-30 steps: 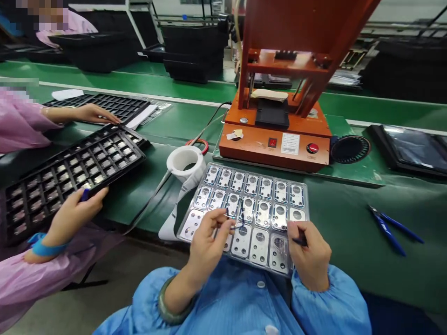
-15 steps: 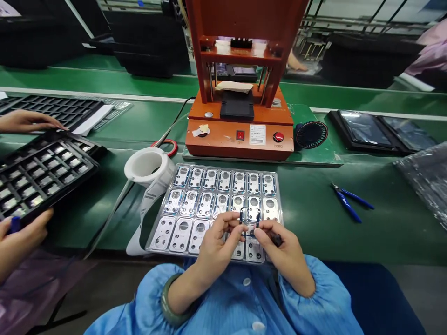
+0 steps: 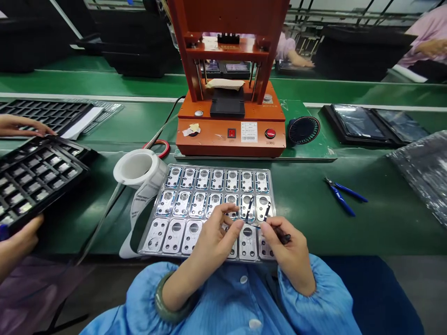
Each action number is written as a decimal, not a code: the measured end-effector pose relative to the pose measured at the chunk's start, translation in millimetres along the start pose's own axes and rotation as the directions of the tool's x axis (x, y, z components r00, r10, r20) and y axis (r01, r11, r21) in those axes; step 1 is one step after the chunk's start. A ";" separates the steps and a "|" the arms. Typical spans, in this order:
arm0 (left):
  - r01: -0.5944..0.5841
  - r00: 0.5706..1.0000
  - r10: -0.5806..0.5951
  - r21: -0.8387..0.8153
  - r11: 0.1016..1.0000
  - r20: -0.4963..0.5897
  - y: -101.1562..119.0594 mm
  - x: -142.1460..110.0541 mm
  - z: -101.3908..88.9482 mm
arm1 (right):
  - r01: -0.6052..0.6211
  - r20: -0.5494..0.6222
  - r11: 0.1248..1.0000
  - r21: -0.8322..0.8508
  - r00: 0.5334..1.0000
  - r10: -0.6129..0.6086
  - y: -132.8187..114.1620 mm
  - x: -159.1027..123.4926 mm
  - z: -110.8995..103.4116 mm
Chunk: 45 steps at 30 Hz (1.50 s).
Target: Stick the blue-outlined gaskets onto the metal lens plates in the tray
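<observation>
A worker's left hand [image 3: 211, 242] and right hand [image 3: 289, 249] hover over a clear tray of metal plates [image 3: 223, 166], the left fingers [image 3: 226, 216] pinching a thin dark U-shaped piece [image 3: 248, 209] while the right fingers [image 3: 268, 228] clench a black-handled tool [image 3: 283, 237]. Beyond the fingers stands an orange press [image 3: 230, 137]; blue-handled pliers [image 3: 342, 197] lie to their right and a white tape roll [image 3: 134, 168] to their left, where a co-worker's hand [image 3: 17, 237] grips a black parts tray [image 3: 49, 200].
</observation>
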<state>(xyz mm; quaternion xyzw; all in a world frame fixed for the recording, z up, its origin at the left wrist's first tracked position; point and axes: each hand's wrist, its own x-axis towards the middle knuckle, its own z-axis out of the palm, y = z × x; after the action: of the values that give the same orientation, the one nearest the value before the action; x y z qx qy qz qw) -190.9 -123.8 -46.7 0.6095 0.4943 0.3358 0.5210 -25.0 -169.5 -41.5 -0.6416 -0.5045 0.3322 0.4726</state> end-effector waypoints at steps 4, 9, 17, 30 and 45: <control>-0.046 0.999 0.043 0.108 0.993 0.031 10.2 10.2 6.2 | -0.046 0.002 0.999 0.026 0.999 0.046 -0.1 2.6 -7.1; -0.141 0.987 0.128 0.143 0.980 0.096 19.2 29.0 17.5 | -0.039 0.041 0.999 -0.008 0.998 0.039 6.2 7.1 -18.9; -0.172 0.982 0.148 0.241 0.955 0.114 9.4 46.2 30.6 | -0.120 -0.028 0.987 -0.110 0.993 0.117 26.3 23.2 -26.3; -0.195 0.977 0.145 0.390 0.900 0.154 2.8 50.7 34.6 | -0.167 0.000 0.980 -0.111 0.986 0.168 36.2 27.9 -20.3; -0.302 0.953 0.255 0.434 0.849 0.163 -2.2 51.6 34.6 | -0.164 0.009 0.977 -0.137 0.986 0.167 34.3 29.4 -19.3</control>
<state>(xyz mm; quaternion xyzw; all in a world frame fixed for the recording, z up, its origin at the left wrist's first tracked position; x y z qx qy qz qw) -144.7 -85.2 -62.2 0.7952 0.4389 0.2524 0.3336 11.8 -148.0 -65.9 -0.7087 -0.4755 0.3418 0.3934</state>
